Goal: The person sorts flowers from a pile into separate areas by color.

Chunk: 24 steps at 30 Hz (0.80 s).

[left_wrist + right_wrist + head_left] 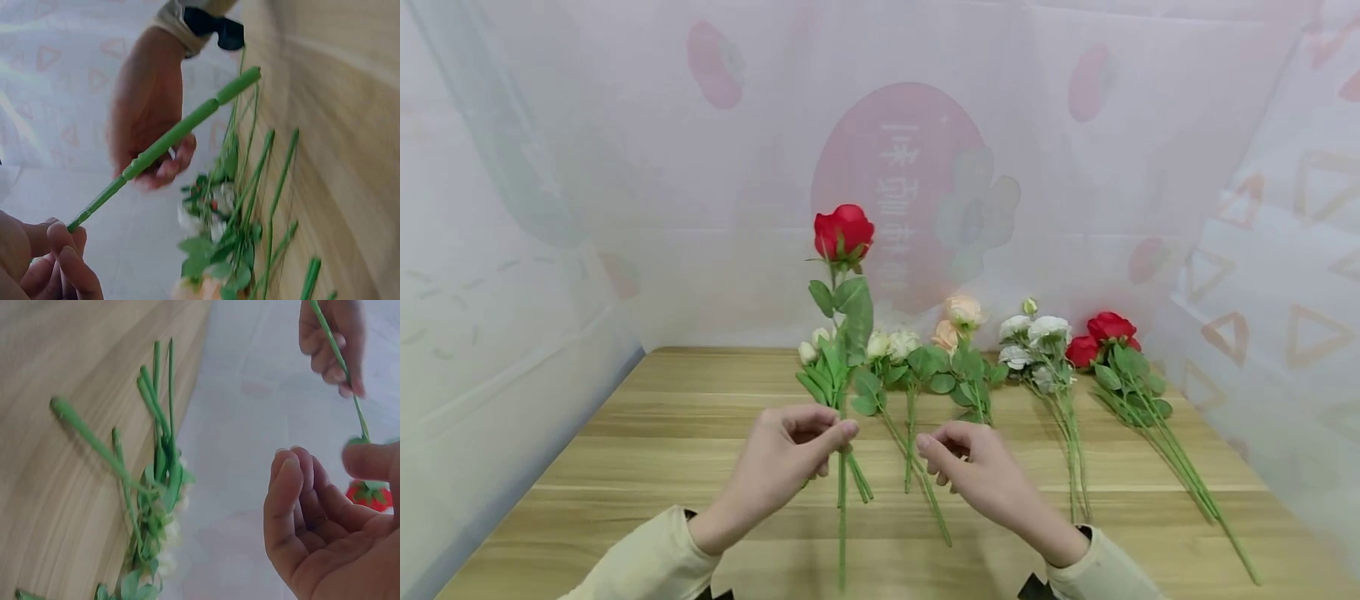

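Between thumb and fingers, my left hand (786, 458) pinches the green stem of a red rose (844, 233). The bloom stands upright above the hand, and the stem runs down below it. Close up in the left wrist view, the bare lower stem (172, 139) slants up from the fingertips to its cut end. My right hand (981, 475) hovers to the right of that stem, apart from it. Its fingers are loosely curled and hold nothing, with a gap between thumb and fingers in the right wrist view.
Behind the hands, artificial flowers lie on the wooden table (647, 442): white tulips (808, 353), cream blooms (901, 343), peach blooms (964, 312), a white bunch (1048, 331) and red roses (1108, 327) at right. Printed cloth (760, 167) hangs behind and at both sides.
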Each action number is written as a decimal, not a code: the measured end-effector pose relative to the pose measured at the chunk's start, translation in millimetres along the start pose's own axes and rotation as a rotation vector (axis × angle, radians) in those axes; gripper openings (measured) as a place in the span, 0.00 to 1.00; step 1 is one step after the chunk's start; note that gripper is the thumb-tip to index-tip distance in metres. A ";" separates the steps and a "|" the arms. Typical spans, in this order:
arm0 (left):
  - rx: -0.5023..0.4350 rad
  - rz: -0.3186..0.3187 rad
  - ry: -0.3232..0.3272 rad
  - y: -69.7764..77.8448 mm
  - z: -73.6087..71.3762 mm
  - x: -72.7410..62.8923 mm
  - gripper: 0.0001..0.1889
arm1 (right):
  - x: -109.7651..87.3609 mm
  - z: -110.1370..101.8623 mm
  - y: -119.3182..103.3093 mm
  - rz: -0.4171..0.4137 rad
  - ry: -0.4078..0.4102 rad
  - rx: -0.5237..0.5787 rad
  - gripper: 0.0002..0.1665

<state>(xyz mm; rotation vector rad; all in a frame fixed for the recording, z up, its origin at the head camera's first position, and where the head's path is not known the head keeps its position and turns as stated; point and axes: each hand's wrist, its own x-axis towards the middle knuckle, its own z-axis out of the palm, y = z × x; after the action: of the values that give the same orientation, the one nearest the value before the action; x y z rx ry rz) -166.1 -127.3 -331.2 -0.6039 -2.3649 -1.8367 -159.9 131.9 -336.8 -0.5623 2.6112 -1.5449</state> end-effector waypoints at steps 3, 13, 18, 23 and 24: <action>-0.116 -0.039 -0.031 5.2 12.2 -5.0 0.11 | -5.0 6.9 -7.0 -0.025 -0.047 0.077 0.25; -0.316 -0.175 -0.065 3.0 34.8 -11.7 0.14 | -25.9 26.2 -17.0 -0.055 -0.140 0.180 0.24; -0.310 -0.250 -0.052 -2.7 37.9 -9.8 0.15 | -29.0 30.6 -13.2 -0.029 -0.178 0.160 0.20; -0.324 -0.242 -0.042 -8.5 42.3 -8.6 0.14 | -29.7 32.8 -9.8 -0.020 -0.172 0.133 0.15; -0.328 -0.238 -0.040 -9.4 43.5 -8.5 0.13 | -29.9 33.2 -9.5 -0.019 -0.165 0.125 0.14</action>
<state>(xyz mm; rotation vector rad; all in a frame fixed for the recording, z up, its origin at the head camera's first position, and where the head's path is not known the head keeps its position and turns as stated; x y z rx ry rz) -154.2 -90.1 -354.3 -0.4002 -2.2588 -2.3638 -121.7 110.1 -349.3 -0.6737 2.3777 -1.5800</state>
